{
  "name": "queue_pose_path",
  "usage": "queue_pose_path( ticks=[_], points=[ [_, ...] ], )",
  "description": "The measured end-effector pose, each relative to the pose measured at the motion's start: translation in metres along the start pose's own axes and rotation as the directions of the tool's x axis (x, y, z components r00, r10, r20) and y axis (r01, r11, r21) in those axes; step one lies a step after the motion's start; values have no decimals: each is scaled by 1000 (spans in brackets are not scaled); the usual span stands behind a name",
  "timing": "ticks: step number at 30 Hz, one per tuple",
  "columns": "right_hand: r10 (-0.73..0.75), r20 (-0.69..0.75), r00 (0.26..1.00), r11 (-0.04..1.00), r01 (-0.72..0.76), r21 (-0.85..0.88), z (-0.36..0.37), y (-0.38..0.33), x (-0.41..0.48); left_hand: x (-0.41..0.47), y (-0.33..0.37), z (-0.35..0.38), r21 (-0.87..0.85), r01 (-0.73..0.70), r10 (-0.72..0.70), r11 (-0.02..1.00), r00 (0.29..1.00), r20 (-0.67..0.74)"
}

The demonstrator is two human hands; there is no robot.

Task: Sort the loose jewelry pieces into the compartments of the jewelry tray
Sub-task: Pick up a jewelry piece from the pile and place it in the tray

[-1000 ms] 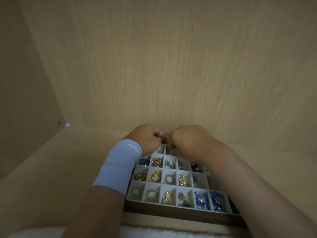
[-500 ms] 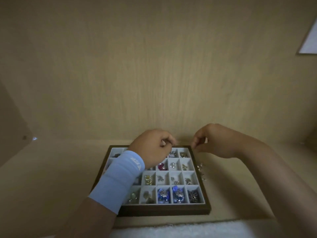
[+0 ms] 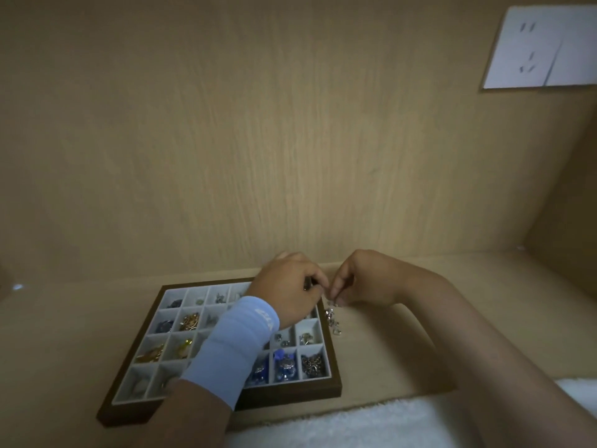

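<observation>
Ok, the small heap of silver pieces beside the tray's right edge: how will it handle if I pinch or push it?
The silver pieces look tiny and thin, so probably light and fiddly to pinch. They lie bunched together, so lifting one may drag others. Pushed on the smooth shelf, they would likely slide and scatter.

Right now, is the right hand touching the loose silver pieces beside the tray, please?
Cannot tell. In the head view the right hand has its fingertips at the top of the loose silver pieces; too dim to judge.
</observation>
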State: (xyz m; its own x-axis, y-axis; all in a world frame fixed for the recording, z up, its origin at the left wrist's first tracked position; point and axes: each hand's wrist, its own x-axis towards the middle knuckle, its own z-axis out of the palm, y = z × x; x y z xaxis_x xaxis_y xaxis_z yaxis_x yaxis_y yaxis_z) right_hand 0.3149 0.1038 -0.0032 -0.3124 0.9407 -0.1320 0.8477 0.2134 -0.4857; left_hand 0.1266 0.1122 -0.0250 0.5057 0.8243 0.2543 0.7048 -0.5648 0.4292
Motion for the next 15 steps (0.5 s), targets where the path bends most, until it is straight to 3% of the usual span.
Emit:
queue_pose_path(
  ticks=[9,15],
  points=[
    [3,-20,1000,977,2,214,-8,15,-3,-1,-6,11,-54,-30,26,998,997,-77],
    [-7,-36,999,964,16,265,-10,15,-5,-2,0,12,-183,-1,-11,983,998,-66]
  ],
)
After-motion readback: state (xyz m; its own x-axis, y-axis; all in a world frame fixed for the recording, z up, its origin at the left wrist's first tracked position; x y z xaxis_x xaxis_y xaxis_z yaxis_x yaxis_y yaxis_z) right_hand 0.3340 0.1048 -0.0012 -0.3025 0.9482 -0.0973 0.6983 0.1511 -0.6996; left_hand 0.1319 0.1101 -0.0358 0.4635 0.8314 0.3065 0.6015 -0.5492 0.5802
